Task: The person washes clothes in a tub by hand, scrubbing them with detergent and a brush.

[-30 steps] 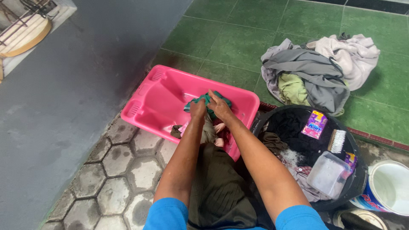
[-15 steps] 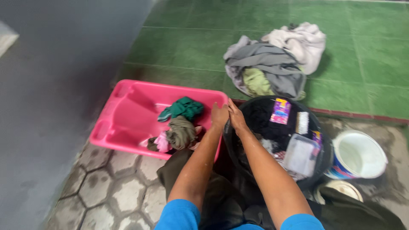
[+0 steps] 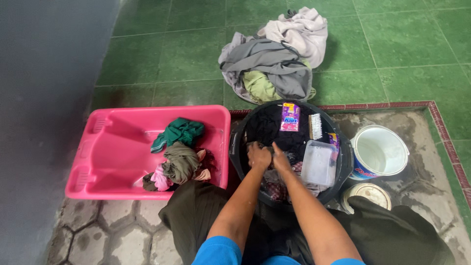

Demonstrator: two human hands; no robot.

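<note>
- Inside the black tub (image 3: 343, 172), both hands were seen pressed together over dark wet laundry (image 3: 274, 132).
- The left hand (image 3: 258, 156) was curled shut, its fingers (image 3: 256, 147) bunched into a fold of the dark cloth.
- The right hand (image 3: 280, 161) was laid just beside it, touching it; its fingers were closed on the same dark cloth.
- Just beyond the fingers, a purple sachet (image 3: 289, 117) and a white scrub brush (image 3: 315, 126) were seen resting on the laundry near the far rim.
- Close to the right of the fingers, a clear plastic box (image 3: 319, 163) was seen lying in the tub.
- Left of the fingers, a pink basin (image 3: 117, 147) was seen on the floor, touching the tub; a green garment (image 3: 179, 131) and an olive twisted garment (image 3: 180, 164) were held in it.
- Further right of the fingers, a white bucket (image 3: 379, 151) was seen standing on the floor, with a round lid (image 3: 367, 195) nearer the person.
- Well beyond the fingers, a pile of grey and pale clothes (image 3: 274, 59) was seen on the green floor tiles (image 3: 402, 49).
</note>
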